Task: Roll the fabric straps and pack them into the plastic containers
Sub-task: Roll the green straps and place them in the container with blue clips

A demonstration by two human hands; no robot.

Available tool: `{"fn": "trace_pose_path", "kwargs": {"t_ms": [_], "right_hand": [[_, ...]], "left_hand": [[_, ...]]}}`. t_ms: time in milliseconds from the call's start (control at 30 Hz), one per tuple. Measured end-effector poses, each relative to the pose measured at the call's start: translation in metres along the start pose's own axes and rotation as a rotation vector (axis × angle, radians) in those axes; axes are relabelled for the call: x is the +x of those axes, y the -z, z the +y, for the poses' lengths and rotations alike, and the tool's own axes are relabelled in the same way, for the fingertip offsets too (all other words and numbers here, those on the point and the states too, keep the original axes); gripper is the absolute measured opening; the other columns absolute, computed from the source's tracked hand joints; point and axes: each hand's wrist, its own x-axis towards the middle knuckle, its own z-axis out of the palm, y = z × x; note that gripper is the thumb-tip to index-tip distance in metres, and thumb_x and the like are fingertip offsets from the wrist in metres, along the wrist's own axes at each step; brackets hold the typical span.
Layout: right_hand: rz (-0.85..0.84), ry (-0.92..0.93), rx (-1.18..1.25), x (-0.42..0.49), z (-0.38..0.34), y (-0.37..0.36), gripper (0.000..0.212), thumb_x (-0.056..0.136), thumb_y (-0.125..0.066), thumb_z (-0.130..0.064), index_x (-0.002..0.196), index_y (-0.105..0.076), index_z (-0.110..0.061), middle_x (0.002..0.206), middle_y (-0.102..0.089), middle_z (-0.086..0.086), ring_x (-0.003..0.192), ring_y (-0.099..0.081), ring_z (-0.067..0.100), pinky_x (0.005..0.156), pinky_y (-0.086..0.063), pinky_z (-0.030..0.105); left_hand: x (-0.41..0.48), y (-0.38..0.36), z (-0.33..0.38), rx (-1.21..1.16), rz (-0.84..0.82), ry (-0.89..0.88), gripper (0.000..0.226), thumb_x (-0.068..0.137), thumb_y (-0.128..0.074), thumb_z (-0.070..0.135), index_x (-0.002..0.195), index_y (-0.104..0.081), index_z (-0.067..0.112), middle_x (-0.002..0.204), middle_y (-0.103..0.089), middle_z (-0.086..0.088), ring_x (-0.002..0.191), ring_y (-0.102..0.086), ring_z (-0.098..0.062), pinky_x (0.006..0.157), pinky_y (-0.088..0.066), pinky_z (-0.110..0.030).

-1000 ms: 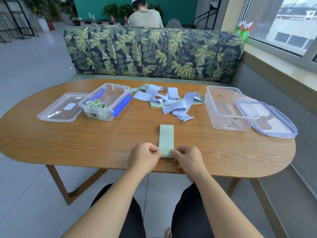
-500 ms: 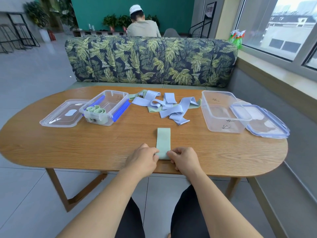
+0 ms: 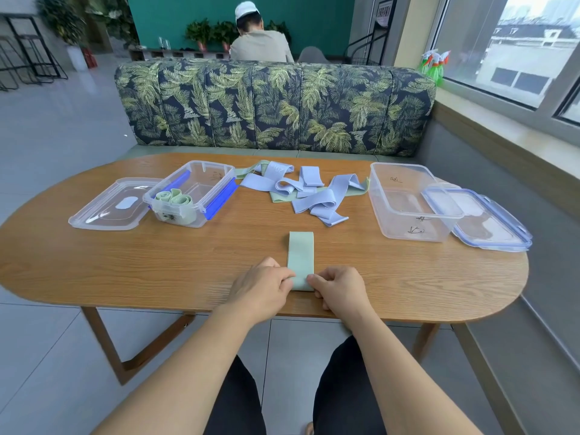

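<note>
Green strap (image 3: 300,254) between curled left hand (image 3: 266,288), right hand (image 3: 341,288)

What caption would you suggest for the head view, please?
Left hand and right hand pinch the near end of a green strap on the table.

Leaf-print sofa (image 3: 273,105) set behind the wooden worktop (image 3: 94,271); spray bottles (image 3: 434,65) kept on the windowsill (image 3: 502,125); potted plants (image 3: 213,32) ranged beyond.

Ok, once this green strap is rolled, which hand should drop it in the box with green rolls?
Likely the left hand: the container with green rolls sits on its side; the right hand, also pinching the green strap, would reach across.
</note>
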Motion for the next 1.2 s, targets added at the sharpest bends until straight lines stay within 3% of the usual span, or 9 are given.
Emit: {"fn": "trace_pose_path", "kwargs": {"t_ms": [233,400,533,667,833,1000,1200], "right_hand": [[0.012,-0.006,0.009,0.001,-0.001,0.0,0.023,0.086,-0.066,-0.03,0.074,-0.069,-0.01,0.063,-0.065,0.003,0.047,-0.053,0.013,0.063,-0.054,0.034],[0.04,0.001,0.006,0.001,-0.001,-0.002,0.021,0.085,-0.065,-0.029,0.076,-0.069,-0.01,0.065,-0.067,0.003,0.044,-0.056,0.012,0.062,-0.054,0.032],[0.066,0.0,0.01,0.001,0.001,-0.005,0.014,0.084,-0.064,-0.032,0.085,-0.068,-0.018,0.07,-0.07,0.002,0.051,-0.059,0.015,0.065,-0.056,0.035],[0.02,-0.006,-0.001,0.005,0.0,-0.006,0.013,0.083,-0.061,-0.032,0.078,-0.071,-0.024,0.075,-0.07,0.001,0.068,-0.059,0.02,0.074,-0.055,0.042],[0.011,-0.017,0.009,0.008,0.001,-0.005,0.014,0.082,-0.06,-0.033,0.078,-0.071,-0.024,0.074,-0.07,0.002,0.065,-0.057,0.019,0.074,-0.055,0.042],[0.078,-0.028,-0.029,0.01,0.001,-0.011,0.014,0.082,-0.057,-0.037,0.08,-0.064,-0.025,0.08,-0.07,-0.001,0.076,-0.063,0.024,0.072,-0.053,0.038],[0.094,-0.077,-0.052,0.014,-0.003,-0.011,0.015,0.085,-0.056,-0.037,0.081,-0.059,-0.023,0.081,-0.07,0.001,0.079,-0.066,0.026,0.074,-0.056,0.038]], "left_hand": [[0.003,-0.004,-0.003,-0.191,0.038,-0.009,0.032,0.098,-0.048,0.031,0.128,-0.058,0.031,0.117,-0.052,0.01,0.103,-0.054,-0.012,0.087,-0.045,-0.029],[0.007,-0.007,-0.003,-0.351,0.116,0.025,0.013,0.091,-0.062,0.021,0.102,-0.069,0.024,0.102,-0.058,0.008,0.084,-0.057,-0.006,0.083,-0.047,-0.024],[0.012,-0.004,-0.005,-0.337,0.054,0.027,0.015,0.092,-0.061,0.024,0.104,-0.07,0.025,0.104,-0.059,0.006,0.089,-0.058,-0.01,0.084,-0.046,-0.024],[0.016,0.0,-0.006,-0.321,-0.015,0.032,0.02,0.093,-0.059,0.026,0.11,-0.069,0.024,0.104,-0.064,0.009,0.093,-0.059,-0.01,0.084,-0.047,-0.024],[0.019,0.0,-0.006,-0.368,-0.022,0.052,0.018,0.093,-0.059,0.026,0.107,-0.07,0.024,0.099,-0.067,0.01,0.091,-0.06,-0.009,0.08,-0.045,-0.022],[0.023,0.001,-0.005,-0.393,-0.033,0.074,0.014,0.093,-0.058,0.026,0.098,-0.071,0.022,0.081,-0.063,0.014,0.079,-0.059,-0.01,0.075,-0.047,-0.025],[0.028,-0.002,-0.007,-0.45,0.021,0.106,0.003,0.09,-0.062,0.029,0.092,-0.062,0.027,0.091,-0.066,0.008,0.082,-0.064,-0.014,0.077,-0.05,-0.029]]}}
